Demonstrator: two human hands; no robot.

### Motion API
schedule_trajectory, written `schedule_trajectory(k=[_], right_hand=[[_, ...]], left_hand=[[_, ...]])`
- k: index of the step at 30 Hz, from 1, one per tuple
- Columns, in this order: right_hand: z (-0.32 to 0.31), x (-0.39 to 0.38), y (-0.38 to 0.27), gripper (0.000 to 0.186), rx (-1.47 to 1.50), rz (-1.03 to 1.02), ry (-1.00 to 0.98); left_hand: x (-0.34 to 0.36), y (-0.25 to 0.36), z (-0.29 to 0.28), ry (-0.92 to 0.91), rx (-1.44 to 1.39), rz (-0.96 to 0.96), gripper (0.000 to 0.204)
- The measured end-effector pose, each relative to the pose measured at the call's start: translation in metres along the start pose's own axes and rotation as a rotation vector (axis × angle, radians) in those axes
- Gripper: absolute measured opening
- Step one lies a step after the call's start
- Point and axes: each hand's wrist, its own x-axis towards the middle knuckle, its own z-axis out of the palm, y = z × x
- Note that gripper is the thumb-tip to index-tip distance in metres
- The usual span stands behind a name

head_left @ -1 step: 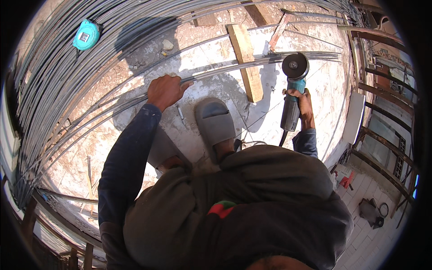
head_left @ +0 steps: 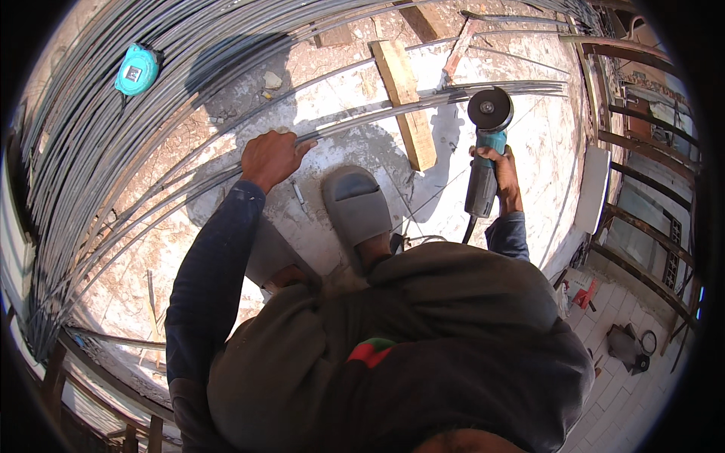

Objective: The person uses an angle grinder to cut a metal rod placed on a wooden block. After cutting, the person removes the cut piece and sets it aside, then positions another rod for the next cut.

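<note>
My right hand (head_left: 506, 170) is wrapped round an angle grinder (head_left: 482, 187) with a teal head and a dark body. Its dark round disc (head_left: 480, 117) points away from me, beside the ends of several thin steel rods (head_left: 355, 118). Those rods lie across a wooden block (head_left: 396, 72). At the left, my left hand (head_left: 267, 160) is closed over the same rods, thumb stretched along them. Whether the disc touches any rod, I cannot tell. From the grinder's rear a dark cord (head_left: 470, 229) runs toward my legs.
A large bundle of steel rods (head_left: 83, 158) curves along the left and far side, with a teal tape measure (head_left: 137, 69) on it. My sandal (head_left: 353, 198) stands close to the rods. A white pen-like stick (head_left: 300, 193) lies near my left hand. Dark railing bars (head_left: 649, 155) line the right.
</note>
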Motion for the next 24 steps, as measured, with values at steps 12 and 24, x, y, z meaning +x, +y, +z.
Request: schedule_trajectory(k=[12, 24], right_hand=[[-0.018, 0.035, 0.114, 0.057, 0.477, 0.250, 0.103], [-0.017, 0.047, 0.111, 0.054, 0.544, 0.274, 0.141]], left_hand=[[0.004, 0.003, 0.008, 0.039, 0.109, -0.015, 0.059], [0.003, 0.006, 0.004, 0.071, 0.100, 0.000, 0.053]])
